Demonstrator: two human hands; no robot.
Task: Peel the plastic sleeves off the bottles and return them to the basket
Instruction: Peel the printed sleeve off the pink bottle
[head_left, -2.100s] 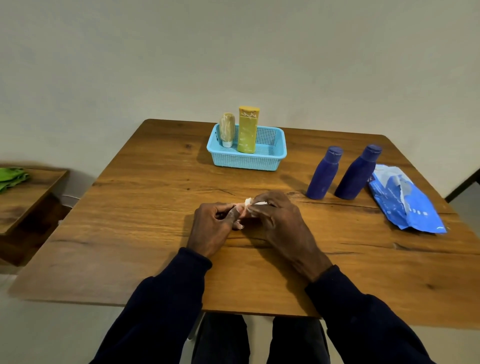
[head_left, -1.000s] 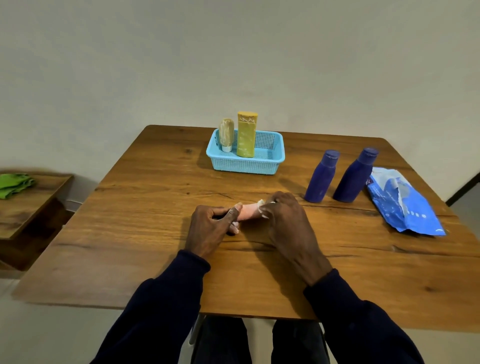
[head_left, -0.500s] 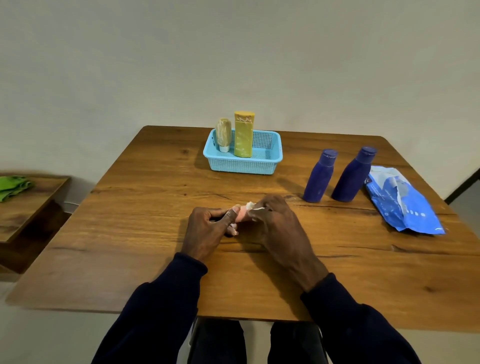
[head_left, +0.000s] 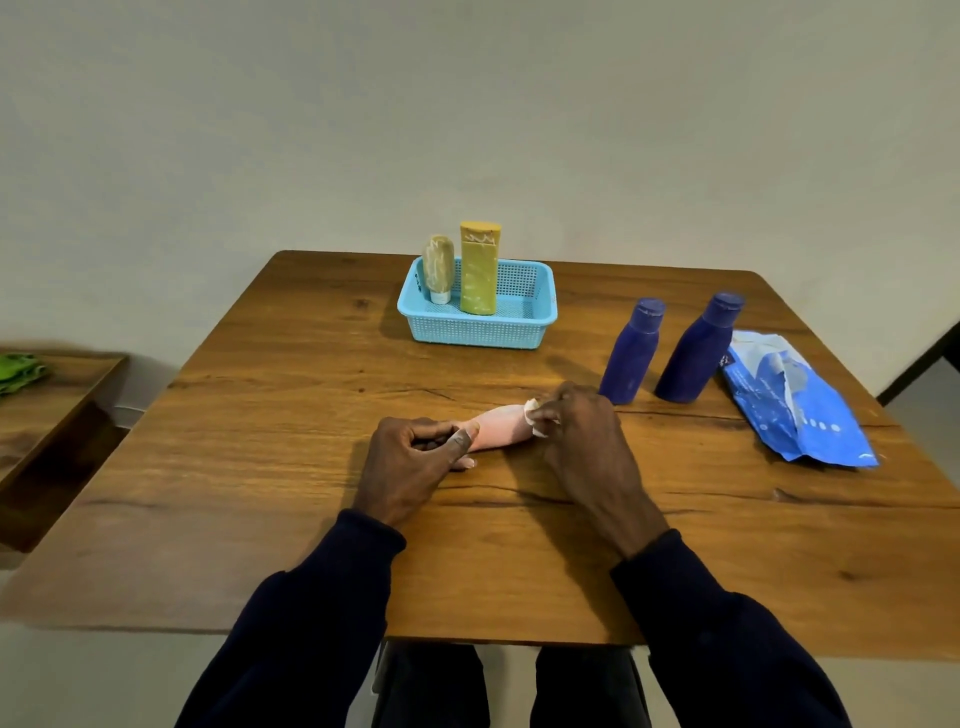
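**Two hands work a sleeve off a small pink bottle**

A pink bottle (head_left: 501, 427) lies on its side on the wooden worktop (head_left: 260, 467), well short of the blue basket (head_left: 478, 332). The left hand (head_left: 410, 462) curls round its left end, thumb pressed on top. The right hand (head_left: 582, 431) pinches a scrap of white plastic sleeve (head_left: 534, 415) at the other end. The bottle looks light and smooth (apt to slip or roll), so a firm hold on its body seems wise. The thin film probably tears and is best taken at its loose edge.
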